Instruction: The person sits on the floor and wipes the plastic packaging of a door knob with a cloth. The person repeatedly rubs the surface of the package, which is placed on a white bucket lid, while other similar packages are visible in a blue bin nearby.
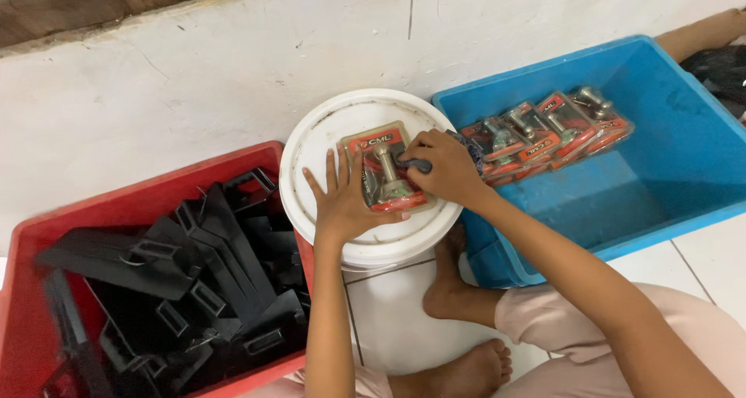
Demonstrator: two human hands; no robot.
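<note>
A blister pack (387,167) with an orange-red card and a metal part under clear plastic lies on a white round bucket lid (318,145). My left hand (342,200) rests flat on the pack's left side, fingers spread. My right hand (443,167) is curled over the pack's right edge, pinching a small dark piece (416,165) against it.
A red bin (47,235) on the left is full of black plastic parts (194,281). A blue bin (668,157) on the right holds several similar blister packs (544,130) in a row. My bare feet (458,289) rest on the white tiled floor below the lid.
</note>
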